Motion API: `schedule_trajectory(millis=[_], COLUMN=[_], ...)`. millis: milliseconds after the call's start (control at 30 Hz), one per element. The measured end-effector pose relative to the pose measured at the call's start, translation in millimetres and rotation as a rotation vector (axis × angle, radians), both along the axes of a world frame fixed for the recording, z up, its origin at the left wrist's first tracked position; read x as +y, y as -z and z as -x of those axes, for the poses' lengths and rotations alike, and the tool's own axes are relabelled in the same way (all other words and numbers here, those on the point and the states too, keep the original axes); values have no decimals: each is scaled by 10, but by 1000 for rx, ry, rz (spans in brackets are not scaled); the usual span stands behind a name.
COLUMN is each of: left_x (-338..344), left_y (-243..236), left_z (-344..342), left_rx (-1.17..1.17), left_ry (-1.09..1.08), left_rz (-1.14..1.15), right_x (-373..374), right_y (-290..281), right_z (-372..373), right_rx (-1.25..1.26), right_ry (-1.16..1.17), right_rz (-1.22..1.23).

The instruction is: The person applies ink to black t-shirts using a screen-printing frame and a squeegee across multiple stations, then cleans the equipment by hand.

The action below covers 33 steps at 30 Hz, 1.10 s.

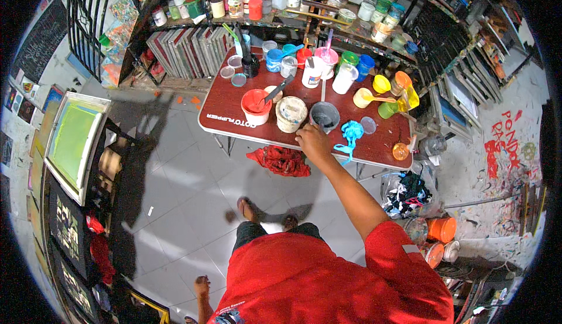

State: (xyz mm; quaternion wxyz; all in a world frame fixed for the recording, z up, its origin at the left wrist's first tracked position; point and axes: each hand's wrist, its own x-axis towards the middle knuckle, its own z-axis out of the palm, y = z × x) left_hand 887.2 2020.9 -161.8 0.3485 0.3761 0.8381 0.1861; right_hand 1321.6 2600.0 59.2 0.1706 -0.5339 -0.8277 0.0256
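Observation:
My right hand reaches over the table's near edge, with bent fingers at the near left rim of a tub of dark grey paint. The fingertips are partly hidden there. Just left of these fingers stands a paint-smeared whitish tub with its lid on. Farther left, a tub of red paint has a dark spatula leaning in it. A crumpled bright blue cloth lies to the right of the grey tub. Down at my left side hangs my left hand, small in view, its fingers not clear.
Paint cups and bottles crowd the dark red table. A red cloth hangs below its front edge. Shelves of paint jars stand behind. On the left is a green-meshed printing screen; on the right, a bag of rags and orange tubs.

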Motion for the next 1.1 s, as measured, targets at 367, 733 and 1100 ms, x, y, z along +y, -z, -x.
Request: schedule_trajectory(millis=[367,733,1100], left_x=[1457,2136,1414], left_y=[141,-446,-2], left_z=[300,-86,-758], left_rx=[-433,-461,-475], left_ry=[-290,-440,-547], left_rz=[41,-15,48], right_x=[1118,1263,1364], right_y=[854,877,822], right_z=[211,294,244], right_rx=[-368,-376,-317], right_ry=[63,-39,-197], right_rz=[90,192,182])
